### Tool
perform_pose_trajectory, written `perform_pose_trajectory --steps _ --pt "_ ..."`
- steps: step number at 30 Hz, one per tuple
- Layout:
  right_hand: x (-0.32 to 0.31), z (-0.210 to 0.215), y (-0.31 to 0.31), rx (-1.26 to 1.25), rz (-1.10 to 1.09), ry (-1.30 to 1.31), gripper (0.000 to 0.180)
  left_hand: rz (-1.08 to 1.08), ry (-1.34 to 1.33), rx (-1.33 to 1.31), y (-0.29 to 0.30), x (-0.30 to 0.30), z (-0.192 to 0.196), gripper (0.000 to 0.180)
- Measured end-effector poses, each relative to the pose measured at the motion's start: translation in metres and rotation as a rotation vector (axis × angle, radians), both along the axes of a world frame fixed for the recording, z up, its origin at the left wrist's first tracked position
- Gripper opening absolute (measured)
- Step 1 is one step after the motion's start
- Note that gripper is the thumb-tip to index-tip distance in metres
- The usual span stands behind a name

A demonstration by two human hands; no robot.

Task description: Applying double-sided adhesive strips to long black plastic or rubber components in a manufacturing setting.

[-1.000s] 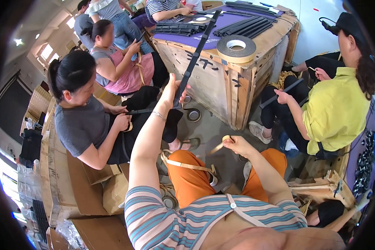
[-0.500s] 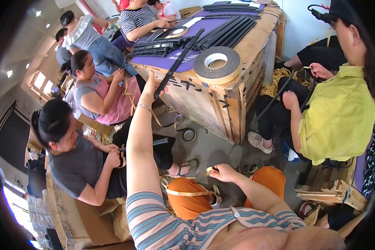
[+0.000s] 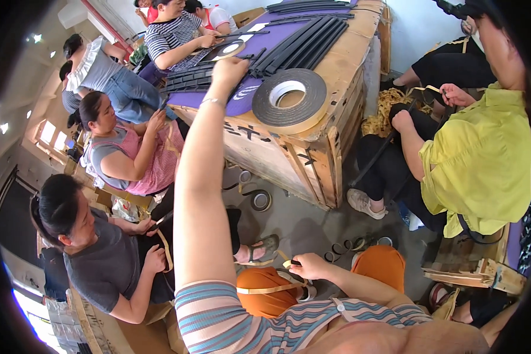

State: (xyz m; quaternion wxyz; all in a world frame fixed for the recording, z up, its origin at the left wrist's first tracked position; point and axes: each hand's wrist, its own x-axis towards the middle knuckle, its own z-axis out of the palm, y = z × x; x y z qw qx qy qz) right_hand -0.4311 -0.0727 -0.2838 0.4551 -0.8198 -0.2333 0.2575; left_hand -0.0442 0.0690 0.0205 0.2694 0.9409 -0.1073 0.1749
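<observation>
My left arm reaches out to the table, where my left hand (image 3: 230,73) is closed round a flat black strip (image 3: 258,58); its fingers hide most of the strip. Beside that hand lie a row of black strips (image 3: 189,79) and a larger bundle of long black strips (image 3: 304,46), both on purple cloth (image 3: 237,106). A big roll of black tape (image 3: 312,97) with a pale yellow side sits at the table's near corner. Low over my knees, my right hand (image 3: 311,266) pinches the end of a black tape with yellowish backing (image 3: 290,263).
The wooden crate table (image 3: 342,76) stands ahead. Smaller tape rolls (image 3: 261,201) and curled tape (image 3: 342,248) lie on the floor. Co-workers with strips sit at left (image 3: 103,259) and right (image 3: 484,153). Peeled yellow backing (image 3: 389,112) is heaped beside the crate.
My left hand has gone from holding the black strip up in front of the table to among the strips on it. My right hand has lowered slightly, still pinching the tape.
</observation>
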Motion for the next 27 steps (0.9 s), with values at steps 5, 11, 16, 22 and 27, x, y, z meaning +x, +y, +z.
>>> perform_pose_trajectory --steps 5,11,16,22,27 --pt "0.009 0.01 -0.004 -0.034 -0.013 0.102 0.035 0.171 0.025 0.244 -0.079 0.009 -0.029 0.045" --pt "0.009 0.007 -0.01 0.006 -0.068 0.054 0.033 0.219 -0.027 0.39 -0.079 0.004 -0.014 0.038" --pt "0.013 0.018 -0.019 0.01 -0.066 0.089 0.03 -0.109 0.644 -0.829 -0.045 -0.029 0.023 0.016" --pt "0.007 0.004 -0.016 -0.002 -0.046 0.029 0.027 -0.156 0.694 -1.591 -0.007 -0.23 -0.012 0.014" --pt "0.002 -0.011 -0.01 -0.068 -0.007 -0.036 0.028 -0.411 0.962 -1.382 0.015 -0.318 -0.06 0.03"
